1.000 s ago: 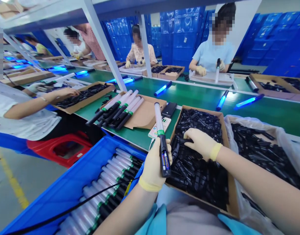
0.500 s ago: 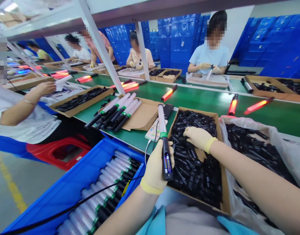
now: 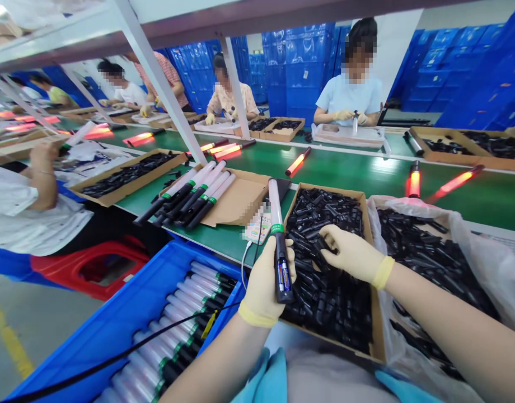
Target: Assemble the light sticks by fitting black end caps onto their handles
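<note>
My left hand point(image 3: 263, 280), in a pale yellow glove, is closed around the black handle of a light stick point(image 3: 276, 210). The stick has a frosted white tube, a green band and an uncovered battery slot with batteries point(image 3: 284, 277) showing. Its tube points away from me. Over a cardboard box point(image 3: 378, 313) full of black plastic parts, my gloved right hand point(image 3: 354, 254) pinches a small black battery cover point(image 3: 321, 245), partly hidden by the fingers.
A blue bin point(image 3: 93, 336) of light sticks stands at lower left, with a black cable across it. More light sticks point(image 3: 194, 193) lie on cardboard. A plastic-lined box point(image 3: 434, 252) is at right. Lit red sticks point(image 3: 297, 161) lie on the green belt point(image 3: 350, 168). Co-workers sit opposite and at left.
My right hand has drawn slightly back toward me and its fingers have closed on a battery cover. The left hand keeps its hold on the light stick. The view has shifted a little.
</note>
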`<action>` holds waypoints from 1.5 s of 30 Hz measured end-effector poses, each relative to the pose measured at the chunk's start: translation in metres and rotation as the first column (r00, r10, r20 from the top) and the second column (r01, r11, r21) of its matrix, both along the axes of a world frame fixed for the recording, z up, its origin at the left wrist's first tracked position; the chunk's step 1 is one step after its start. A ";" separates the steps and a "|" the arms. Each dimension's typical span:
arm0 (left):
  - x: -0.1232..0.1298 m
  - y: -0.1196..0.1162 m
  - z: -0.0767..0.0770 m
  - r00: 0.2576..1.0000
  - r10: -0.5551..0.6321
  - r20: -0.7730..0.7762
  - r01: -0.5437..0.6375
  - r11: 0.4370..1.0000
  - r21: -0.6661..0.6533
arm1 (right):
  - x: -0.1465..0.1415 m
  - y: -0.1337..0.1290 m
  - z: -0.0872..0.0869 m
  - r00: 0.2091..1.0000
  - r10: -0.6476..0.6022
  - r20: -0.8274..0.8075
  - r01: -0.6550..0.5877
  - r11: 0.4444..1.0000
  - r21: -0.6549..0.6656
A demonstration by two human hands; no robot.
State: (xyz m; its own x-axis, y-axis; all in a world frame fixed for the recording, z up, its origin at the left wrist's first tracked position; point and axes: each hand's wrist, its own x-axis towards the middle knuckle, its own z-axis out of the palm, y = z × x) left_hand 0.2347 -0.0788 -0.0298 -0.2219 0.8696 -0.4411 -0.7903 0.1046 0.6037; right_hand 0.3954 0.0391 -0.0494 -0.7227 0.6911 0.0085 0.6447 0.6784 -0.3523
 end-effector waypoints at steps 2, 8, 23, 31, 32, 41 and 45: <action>-0.002 0.002 0.003 1.000 0.009 -0.002 -0.009 1.000 0.026 | -0.008 -0.011 -0.002 0.999 0.033 0.004 -0.033 0.999 -0.040; -0.003 -0.002 0.009 0.998 0.042 -0.055 -0.040 0.999 0.021 | -0.034 -0.025 -0.015 0.989 0.110 0.099 -0.109 0.994 -0.011; 0.000 -0.001 0.009 0.996 0.022 -0.087 -0.020 0.999 0.026 | -0.044 -0.032 -0.017 0.999 0.031 -0.032 -0.028 0.995 0.097; 0.007 0.002 0.014 0.984 -0.021 -0.179 0.035 0.997 0.073 | 0.007 -0.048 0.035 0.957 -0.130 -0.260 0.114 0.991 -0.073; 0.009 0.004 0.014 0.982 -0.040 -0.183 0.053 0.996 0.065 | 0.025 -0.054 0.041 0.941 -0.173 -0.291 0.136 0.980 -0.144; 0.051 0.019 0.014 0.970 -0.154 -0.191 0.142 0.987 -0.073 | 0.216 -0.096 0.007 -0.045 -0.901 -0.432 0.110 0.425 -0.898; 0.072 0.024 0.007 0.964 -0.230 -0.133 0.213 0.968 -0.129 | 0.246 -0.101 -0.002 0.014 -0.899 -0.438 0.345 0.416 -0.841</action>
State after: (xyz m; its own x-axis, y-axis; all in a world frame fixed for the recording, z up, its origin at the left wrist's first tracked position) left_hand 0.3071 -0.0543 -0.0226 -0.0987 0.8505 -0.5167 -0.6443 0.3411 0.6845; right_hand 0.6418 -0.0614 -0.0518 0.2366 0.9355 -0.2623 -0.0872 -0.2484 -0.9647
